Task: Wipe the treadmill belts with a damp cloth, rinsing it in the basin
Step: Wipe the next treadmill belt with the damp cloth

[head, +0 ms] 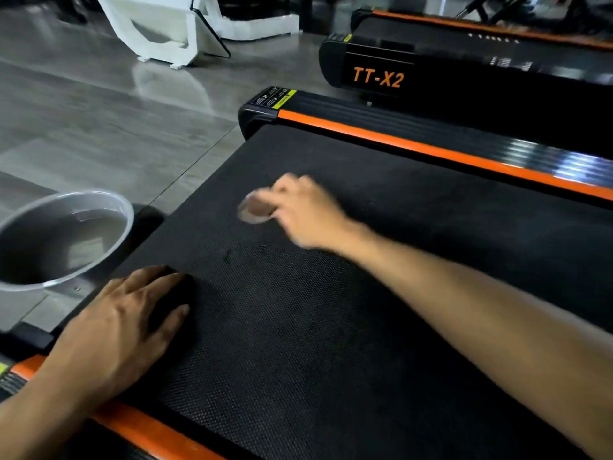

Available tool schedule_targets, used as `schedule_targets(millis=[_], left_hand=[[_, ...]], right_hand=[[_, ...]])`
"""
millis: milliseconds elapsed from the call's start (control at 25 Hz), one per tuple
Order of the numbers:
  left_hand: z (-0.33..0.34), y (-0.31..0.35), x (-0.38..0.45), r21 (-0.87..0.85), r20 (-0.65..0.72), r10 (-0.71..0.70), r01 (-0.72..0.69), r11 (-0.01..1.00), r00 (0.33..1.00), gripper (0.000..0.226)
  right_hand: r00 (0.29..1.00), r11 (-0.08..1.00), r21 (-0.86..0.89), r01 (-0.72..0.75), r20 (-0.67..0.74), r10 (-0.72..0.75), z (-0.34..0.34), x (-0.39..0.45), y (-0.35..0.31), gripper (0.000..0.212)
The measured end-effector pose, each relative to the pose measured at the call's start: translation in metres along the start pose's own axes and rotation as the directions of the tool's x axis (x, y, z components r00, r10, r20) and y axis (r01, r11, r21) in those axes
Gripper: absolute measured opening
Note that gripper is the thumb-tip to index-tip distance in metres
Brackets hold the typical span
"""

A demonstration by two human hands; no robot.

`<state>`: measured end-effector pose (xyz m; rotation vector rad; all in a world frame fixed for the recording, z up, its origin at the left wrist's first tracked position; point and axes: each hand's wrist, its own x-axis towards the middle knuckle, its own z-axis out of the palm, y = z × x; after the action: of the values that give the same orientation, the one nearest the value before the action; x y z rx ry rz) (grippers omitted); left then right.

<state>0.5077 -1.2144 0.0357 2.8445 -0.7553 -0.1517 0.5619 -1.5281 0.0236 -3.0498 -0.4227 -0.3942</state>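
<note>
A black textured treadmill belt (331, 310) fills the middle of the view, edged by orange side rails (414, 146). My right hand (305, 210) is out over the belt near its far end, blurred by motion, gripping a small brownish cloth (255, 210) against the belt. My left hand (126, 320) rests flat on the belt's near-left edge, fingers spread, holding nothing. A clear plastic basin (109, 207) with water in it stands on the floor just left of the treadmill's end.
A second black treadmill marked TT-X2 (378, 78) lies parallel beyond the far rail, with a third behind it. A white moulded stand (159, 31) sits on the grey tiled floor (99, 121) at the top left.
</note>
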Motion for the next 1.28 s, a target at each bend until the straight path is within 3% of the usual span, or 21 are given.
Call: schedule_targets(millis=[40, 80, 120, 160, 200, 240, 360, 440, 480, 520, 600, 680, 720, 800, 880, 960, 1040, 1120, 1160, 1240, 1280], left_hand=[[0.001, -0.003, 0.001, 0.014, 0.019, 0.011, -0.012, 1.000, 1.000, 0.074], [-0.003, -0.004, 0.001, 0.030, 0.048, 0.015, -0.017, 0.999, 0.999, 0.080], [-0.009, -0.005, 0.003, 0.026, 0.080, 0.020, -0.022, 0.999, 0.997, 0.086], [-0.016, -0.003, 0.005, 0.017, 0.119, 0.020, -0.022, 1.000, 0.993, 0.090], [-0.021, -0.003, 0.006, -0.016, 0.133, 0.030, -0.028, 0.999, 0.991, 0.088], [-0.027, 0.000, 0.008, -0.054, 0.140, 0.022, -0.014, 0.998, 0.990, 0.078], [-0.035, 0.005, 0.010, -0.251, -0.004, -0.091, 0.087, 0.964, 0.996, 0.017], [-0.036, -0.002, 0.005, -0.291, -0.131, -0.239, 0.193, 0.937, 0.962, 0.017], [-0.039, -0.006, -0.001, -0.322, -0.177, -0.304, 0.237, 0.917, 0.936, 0.014], [-0.043, -0.011, -0.008, -0.367, -0.216, -0.348, 0.254, 0.895, 0.912, 0.010], [-0.052, -0.019, -0.019, -0.469, -0.227, -0.407, 0.267, 0.842, 0.885, 0.007], [-0.058, -0.023, -0.028, -0.541, -0.220, -0.449, 0.275, 0.795, 0.866, 0.017], [-0.059, -0.024, -0.030, -0.559, -0.212, -0.448, 0.269, 0.784, 0.868, 0.022], [-0.058, -0.026, -0.029, -0.579, -0.202, -0.448, 0.263, 0.772, 0.871, 0.021], [-0.058, -0.021, -0.025, -0.611, -0.205, -0.465, 0.258, 0.748, 0.862, 0.020], [-0.057, -0.015, -0.023, -0.583, -0.225, -0.461, 0.261, 0.770, 0.859, 0.020], [-0.055, -0.019, -0.023, -0.571, -0.257, -0.440, 0.232, 0.788, 0.860, 0.020], [-0.056, -0.026, -0.028, -0.589, -0.278, -0.425, 0.196, 0.784, 0.862, 0.022], [-0.056, -0.031, -0.031, -0.569, -0.300, -0.421, 0.193, 0.799, 0.856, 0.023], [-0.058, -0.036, -0.035, -0.514, -0.301, -0.416, 0.221, 0.829, 0.858, 0.022], [-0.059, -0.037, -0.034, -0.503, -0.289, -0.421, 0.238, 0.831, 0.860, 0.021]], right_hand=[[0.972, 0.970, -0.066, -0.235, -0.037, 0.233, -0.002, 0.004, 0.035, 0.048], [0.878, 0.877, -0.055, -0.477, -0.067, 0.474, -0.006, 0.005, 0.062, 0.046], [0.765, 0.767, 0.015, -0.641, -0.062, 0.641, -0.007, 0.006, 0.074, 0.044], [0.706, 0.709, 0.061, -0.703, -0.056, 0.706, -0.009, 0.009, 0.066, 0.044], [0.736, 0.739, 0.070, -0.670, -0.068, 0.674, -0.010, 0.013, 0.041, 0.045], [0.813, 0.815, 0.095, -0.572, -0.066, 0.579, -0.008, 0.016, 0.008, 0.044], [0.995, 0.962, 0.262, -0.081, -0.035, 0.094, 0.001, -0.009, -0.116, 0.040], [0.982, 0.922, 0.344, 0.181, -0.015, -0.187, -0.002, -0.033, -0.154, 0.045], [0.969, 0.920, 0.308, 0.242, -0.021, -0.248, -0.004, -0.031, -0.144, 0.047], [0.975, 0.955, 0.198, 0.221, -0.007, -0.224, -0.003, -0.023, -0.126, 0.048], [0.994, 0.994, 0.026, -0.105, -0.039, 0.106, -0.001, 0.005, -0.072, 0.045], [0.877, 0.877, 0.093, -0.471, -0.058, 0.477, -0.006, 0.020, -0.039, 0.039], [0.850, 0.850, 0.122, -0.513, -0.066, 0.522, -0.006, 0.022, -0.049, 0.039], [0.933, 0.932, 0.125, -0.341, -0.076, 0.352, -0.005, 0.018, -0.108, 0.037], [0.998, 0.964, 0.266, -0.017, -0.057, 0.033, -0.006, -0.008, -0.183, 0.027], [0.963, 0.874, 0.419, 0.245, 0.002, -0.270, -0.007, -0.038, -0.225, 0.029], [0.940, 0.850, 0.422, 0.315, -0.011, -0.342, -0.011, -0.026, -0.205, 0.036], [0.985, 0.955, 0.244, 0.171, -0.019, -0.172, -0.004, 0.005, -0.164, 0.039], [1.000, 0.984, 0.176, -0.005, -0.025, 0.009, -0.001, 0.022, -0.140, 0.039], [0.936, 0.929, 0.159, -0.335, -0.055, 0.348, 0.003, 0.044, -0.110, 0.038], [0.920, 0.914, 0.168, -0.369, -0.069, 0.385, 0.005, 0.047, -0.114, 0.038]])
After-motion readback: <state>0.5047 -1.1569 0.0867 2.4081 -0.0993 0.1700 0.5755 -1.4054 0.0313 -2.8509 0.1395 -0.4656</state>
